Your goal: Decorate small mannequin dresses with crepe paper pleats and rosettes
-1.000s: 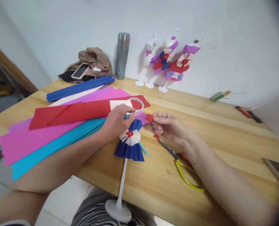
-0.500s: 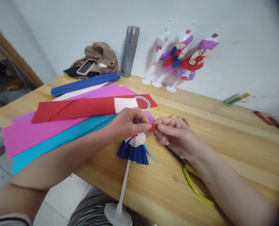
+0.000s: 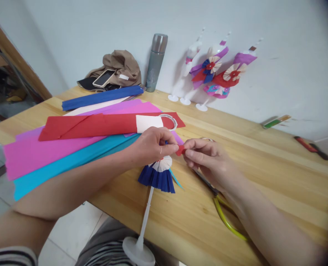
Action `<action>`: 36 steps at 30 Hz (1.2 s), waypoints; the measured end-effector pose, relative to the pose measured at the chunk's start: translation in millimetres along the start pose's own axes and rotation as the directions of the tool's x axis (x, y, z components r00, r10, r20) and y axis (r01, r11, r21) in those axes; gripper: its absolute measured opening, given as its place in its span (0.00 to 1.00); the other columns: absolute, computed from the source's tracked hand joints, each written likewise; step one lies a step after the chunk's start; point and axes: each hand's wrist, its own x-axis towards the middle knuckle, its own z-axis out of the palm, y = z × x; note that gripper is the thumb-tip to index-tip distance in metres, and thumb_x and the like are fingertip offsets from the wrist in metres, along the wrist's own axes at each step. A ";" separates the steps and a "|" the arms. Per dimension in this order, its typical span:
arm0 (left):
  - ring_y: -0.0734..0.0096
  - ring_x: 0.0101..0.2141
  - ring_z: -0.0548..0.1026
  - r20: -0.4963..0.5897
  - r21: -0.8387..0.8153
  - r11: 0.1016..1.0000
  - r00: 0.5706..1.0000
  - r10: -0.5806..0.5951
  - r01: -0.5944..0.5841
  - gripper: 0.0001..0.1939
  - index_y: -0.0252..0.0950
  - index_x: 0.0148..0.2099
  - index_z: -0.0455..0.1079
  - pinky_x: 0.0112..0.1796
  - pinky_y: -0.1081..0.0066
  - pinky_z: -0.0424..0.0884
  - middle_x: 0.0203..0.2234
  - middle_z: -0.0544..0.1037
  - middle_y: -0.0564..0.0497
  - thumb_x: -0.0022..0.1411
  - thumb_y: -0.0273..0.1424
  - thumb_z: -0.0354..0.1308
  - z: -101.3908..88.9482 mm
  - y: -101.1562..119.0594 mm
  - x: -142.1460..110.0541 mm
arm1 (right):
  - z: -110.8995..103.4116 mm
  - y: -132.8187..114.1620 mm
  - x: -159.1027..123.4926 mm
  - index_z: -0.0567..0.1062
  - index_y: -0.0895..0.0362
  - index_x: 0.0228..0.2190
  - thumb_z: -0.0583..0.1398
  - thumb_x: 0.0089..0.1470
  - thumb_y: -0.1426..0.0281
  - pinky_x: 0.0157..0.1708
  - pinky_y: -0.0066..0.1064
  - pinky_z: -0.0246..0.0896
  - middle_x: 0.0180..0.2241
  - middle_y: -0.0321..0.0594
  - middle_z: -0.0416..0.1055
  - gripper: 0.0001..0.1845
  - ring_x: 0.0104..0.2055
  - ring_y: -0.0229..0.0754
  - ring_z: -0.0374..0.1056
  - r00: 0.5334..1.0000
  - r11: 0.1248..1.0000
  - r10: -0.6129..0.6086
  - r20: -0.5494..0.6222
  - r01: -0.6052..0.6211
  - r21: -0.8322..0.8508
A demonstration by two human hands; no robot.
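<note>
Between my two hands is a small piece of red paper (image 3: 180,150). My left hand (image 3: 155,146) pinches its left side between thumb and fingertips. The fingertips of my right hand (image 3: 204,153) are closed on its right side. Just below my left hand stands a small figure in a pleated blue paper skirt (image 3: 157,180) with a cream paper rosette (image 3: 164,164) on it. Its white stand (image 3: 146,218) rests at my lap, by the table edge. My left hand hides the figure's upper part. Yellow-handled scissors (image 3: 226,218) lie partly under my right forearm.
Red (image 3: 97,125), pink (image 3: 53,157), turquoise (image 3: 69,164) and blue paper (image 3: 103,97) spreads over the left of the table, with a tape roll (image 3: 175,122) on top. Behind are a phone (image 3: 104,78), a brown cloth (image 3: 122,66), a flask (image 3: 156,62) and dressed figures (image 3: 232,75). A cutter (image 3: 310,146) lies right.
My right fingertips have shifted slightly on the red paper, and a little more of it shows between the hands. The view has tilted slightly.
</note>
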 end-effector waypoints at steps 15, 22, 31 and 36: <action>0.74 0.27 0.71 -0.018 -0.003 1.000 1.000 0.025 -0.025 0.06 0.33 0.25 0.72 0.28 0.75 0.65 0.22 0.73 0.52 0.54 0.26 0.60 -0.5 4.0 -2.1 | 2.9 3.0 -0.9 0.75 0.56 0.23 0.73 0.39 0.58 0.19 0.27 0.41 0.15 0.30 0.64 0.18 0.17 0.31 0.52 1.000 1.000 0.013 -0.027 -0.013 -0.001; 0.75 0.26 0.68 0.025 -0.008 0.999 0.999 -0.039 0.039 0.08 0.32 0.25 0.70 0.29 0.74 0.63 0.21 0.71 0.54 0.56 0.27 0.58 -1.3 6.5 -2.0 | 1.5 3.8 0.4 0.75 0.56 0.23 0.73 0.38 0.58 0.21 0.28 0.44 0.15 0.31 0.65 0.17 0.18 0.32 0.55 0.996 0.999 0.007 -0.087 -0.011 -0.047; 0.75 0.26 0.67 0.029 -0.018 0.997 0.997 -0.077 0.078 0.10 0.33 0.23 0.69 0.28 0.75 0.61 0.19 0.69 0.54 0.56 0.26 0.57 -1.5 8.2 -1.3 | 2.7 4.1 2.2 0.76 0.54 0.21 0.71 0.42 0.62 0.20 0.29 0.49 0.18 0.31 0.67 0.12 0.19 0.32 0.56 0.992 0.988 -0.119 -0.047 0.114 -0.103; 0.76 0.25 0.67 0.033 -0.017 0.998 0.997 -0.066 0.067 0.10 0.33 0.22 0.69 0.27 0.75 0.61 0.19 0.69 0.54 0.55 0.25 0.57 0.0 6.5 -1.6 | 6.2 2.9 2.1 0.76 0.54 0.22 0.71 0.43 0.64 0.20 0.28 0.52 0.18 0.30 0.67 0.10 0.19 0.32 0.55 0.986 0.978 -0.159 -0.042 0.151 -0.147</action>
